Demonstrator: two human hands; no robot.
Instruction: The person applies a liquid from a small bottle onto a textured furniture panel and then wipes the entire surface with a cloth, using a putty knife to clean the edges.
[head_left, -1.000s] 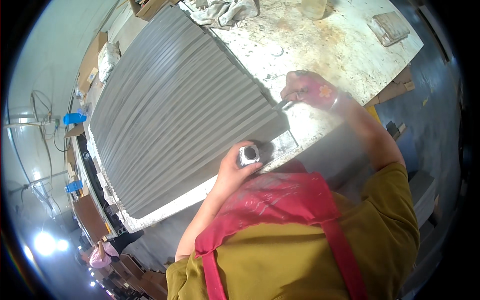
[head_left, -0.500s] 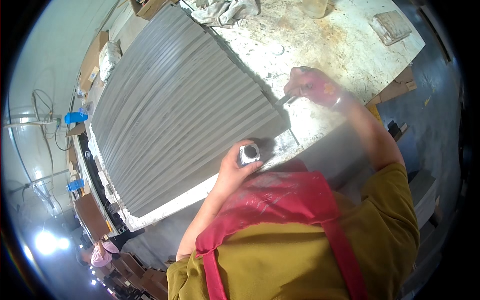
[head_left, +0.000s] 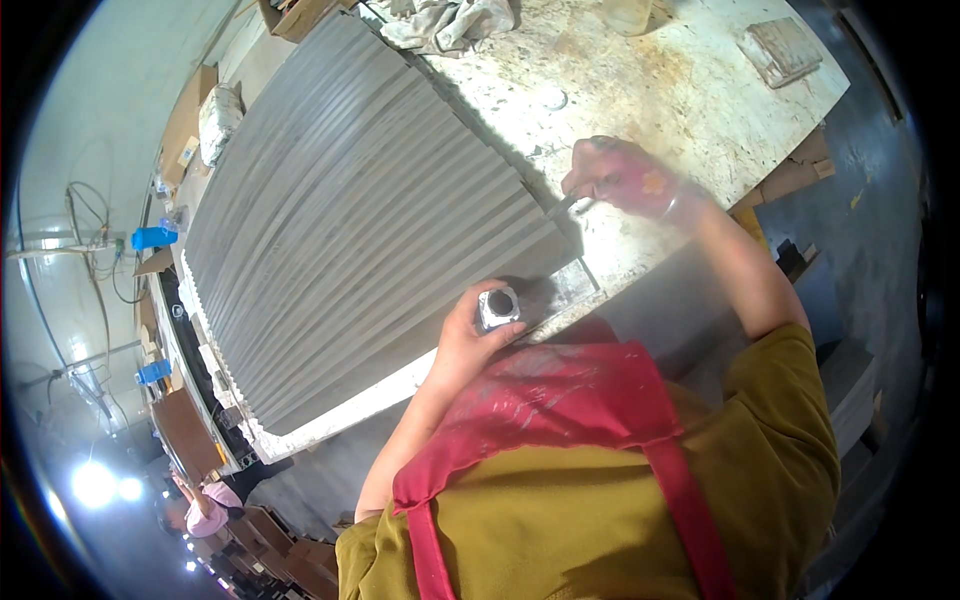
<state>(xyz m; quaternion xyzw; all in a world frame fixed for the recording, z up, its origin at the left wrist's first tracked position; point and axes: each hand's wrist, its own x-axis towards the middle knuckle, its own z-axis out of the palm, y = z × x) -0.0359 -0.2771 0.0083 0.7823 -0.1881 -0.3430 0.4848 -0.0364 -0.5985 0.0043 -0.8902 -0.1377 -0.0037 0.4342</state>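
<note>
The left hand (head_left: 462,345) holds a grip on a small open can (head_left: 498,306) at the ribbed grey panel's (head_left: 350,240) near edge. The right hand (head_left: 625,180), clenched on a thin tool (head_left: 563,207), works the panel's right corner on the surface (head_left: 690,90). Next, judged: reload from the can.

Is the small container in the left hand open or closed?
Open: the small container in the left hand shows a dark mouth, no lid.

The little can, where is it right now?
In the head view, the little can sits in the left hand, low and central, at the near edge of the grey ridged panels.
</note>
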